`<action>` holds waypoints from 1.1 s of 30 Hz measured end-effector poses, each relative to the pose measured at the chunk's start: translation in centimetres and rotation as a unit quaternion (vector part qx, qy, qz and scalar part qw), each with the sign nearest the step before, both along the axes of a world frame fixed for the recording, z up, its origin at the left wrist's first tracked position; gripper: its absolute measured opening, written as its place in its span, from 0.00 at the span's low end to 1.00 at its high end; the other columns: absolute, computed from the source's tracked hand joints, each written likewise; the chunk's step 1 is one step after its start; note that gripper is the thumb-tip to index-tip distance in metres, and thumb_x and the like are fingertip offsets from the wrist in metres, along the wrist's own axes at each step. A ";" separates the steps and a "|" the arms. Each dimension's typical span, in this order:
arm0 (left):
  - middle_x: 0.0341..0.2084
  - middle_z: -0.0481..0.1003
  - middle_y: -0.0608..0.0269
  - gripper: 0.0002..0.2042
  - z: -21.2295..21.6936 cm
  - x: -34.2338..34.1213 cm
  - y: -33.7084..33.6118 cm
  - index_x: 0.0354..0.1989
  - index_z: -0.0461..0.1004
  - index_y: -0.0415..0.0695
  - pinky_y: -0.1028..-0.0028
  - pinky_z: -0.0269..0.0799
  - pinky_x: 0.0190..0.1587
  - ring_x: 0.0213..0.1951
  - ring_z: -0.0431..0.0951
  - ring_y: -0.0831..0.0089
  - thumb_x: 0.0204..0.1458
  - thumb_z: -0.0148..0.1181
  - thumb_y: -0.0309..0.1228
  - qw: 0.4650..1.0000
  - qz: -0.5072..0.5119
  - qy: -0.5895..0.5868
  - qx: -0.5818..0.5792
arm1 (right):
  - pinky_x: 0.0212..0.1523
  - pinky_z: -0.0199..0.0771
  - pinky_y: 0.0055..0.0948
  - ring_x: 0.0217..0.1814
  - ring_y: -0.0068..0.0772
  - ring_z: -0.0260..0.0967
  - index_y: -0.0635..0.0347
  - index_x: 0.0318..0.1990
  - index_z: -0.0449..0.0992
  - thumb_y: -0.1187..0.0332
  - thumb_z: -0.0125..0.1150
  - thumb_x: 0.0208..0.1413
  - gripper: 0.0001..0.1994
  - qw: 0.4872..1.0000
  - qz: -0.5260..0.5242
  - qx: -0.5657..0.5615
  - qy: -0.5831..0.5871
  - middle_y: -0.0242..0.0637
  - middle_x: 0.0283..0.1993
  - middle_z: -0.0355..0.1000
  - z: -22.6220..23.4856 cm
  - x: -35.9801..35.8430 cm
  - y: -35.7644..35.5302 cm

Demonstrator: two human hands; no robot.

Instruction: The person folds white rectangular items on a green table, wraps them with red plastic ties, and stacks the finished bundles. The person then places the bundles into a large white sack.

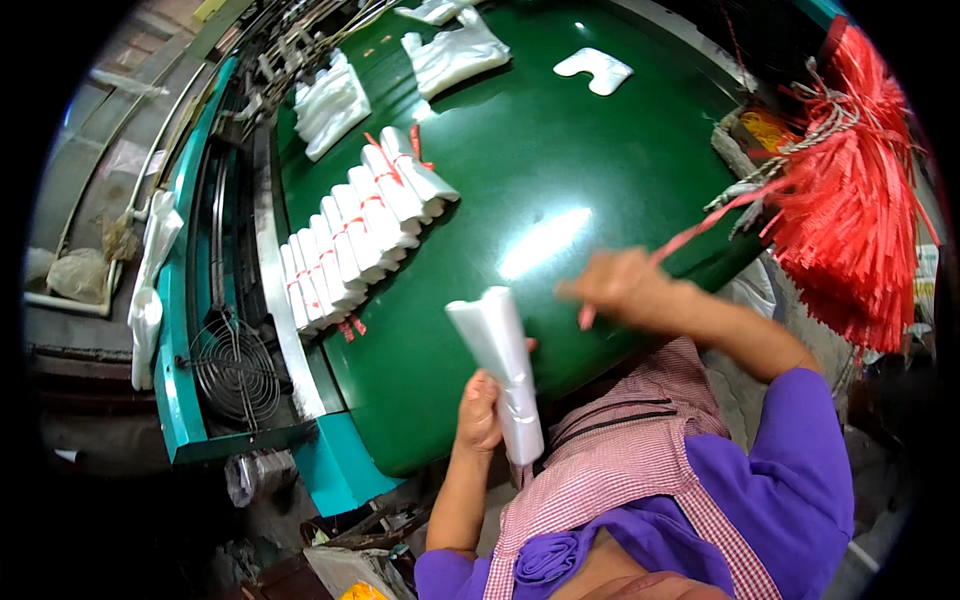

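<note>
My left hand is wrapped round a rolled bundle of white plastic bags, held upright at the near edge of the green table, in front of my checked apron. To the right of the bundle and apart from it, my right hand is closed on a red plastic strip; the hand is smeared by motion. One end of the strip sticks out below the fist. Its other end runs back to a thick hanging bunch of red strips on the right.
Several white rolls tied with red strips lie in a row on the green table. Loose white bags and a white cut-out piece lie farther back. A teal machine frame with a wire fan guard borders the left side.
</note>
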State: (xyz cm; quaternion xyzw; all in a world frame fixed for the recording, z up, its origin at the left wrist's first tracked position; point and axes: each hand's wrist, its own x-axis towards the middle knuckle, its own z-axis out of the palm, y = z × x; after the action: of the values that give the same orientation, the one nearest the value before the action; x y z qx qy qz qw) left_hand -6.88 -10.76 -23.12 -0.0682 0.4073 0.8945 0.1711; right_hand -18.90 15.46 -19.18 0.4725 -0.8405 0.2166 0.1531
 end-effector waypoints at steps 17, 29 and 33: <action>0.50 0.71 0.55 0.25 2.7 -0.4 4.1 0.56 0.64 0.36 0.74 0.77 0.39 0.39 0.77 0.72 0.53 0.61 0.36 0.982 -0.080 -0.012 0.168 | 0.41 0.74 0.26 0.40 0.30 0.74 0.67 0.47 0.72 0.81 0.58 0.52 0.14 0.841 0.016 -0.410 -0.353 0.42 0.38 0.75 1.5 4.8 -0.5; 0.35 0.77 0.54 0.15 6.7 -6.0 0.3 0.46 0.72 0.35 0.73 0.72 0.38 0.35 0.78 0.67 0.51 0.61 0.27 0.904 0.060 0.261 -0.333 | 0.32 0.69 0.29 0.28 0.27 0.69 0.64 0.37 0.78 0.69 0.64 0.51 0.08 0.823 0.040 -0.121 -0.554 0.35 0.26 0.72 0.7 7.7 0.6; 0.32 0.77 0.49 0.15 6.9 -8.8 0.2 0.46 0.74 0.39 0.69 0.71 0.39 0.36 0.78 0.60 0.49 0.60 0.28 0.742 -0.021 0.334 -0.581 | 0.44 0.66 0.33 0.44 0.42 0.66 0.64 0.28 0.72 0.72 0.61 0.50 0.06 0.922 0.073 -0.201 -0.321 0.42 0.45 0.69 1.9 5.1 -0.6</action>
State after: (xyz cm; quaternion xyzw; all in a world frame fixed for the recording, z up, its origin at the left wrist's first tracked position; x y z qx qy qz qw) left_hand -15.71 -10.53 -16.21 0.1569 0.8803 0.4467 -0.0302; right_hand -13.84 14.81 -17.26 0.3966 -0.7466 0.5318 -0.0497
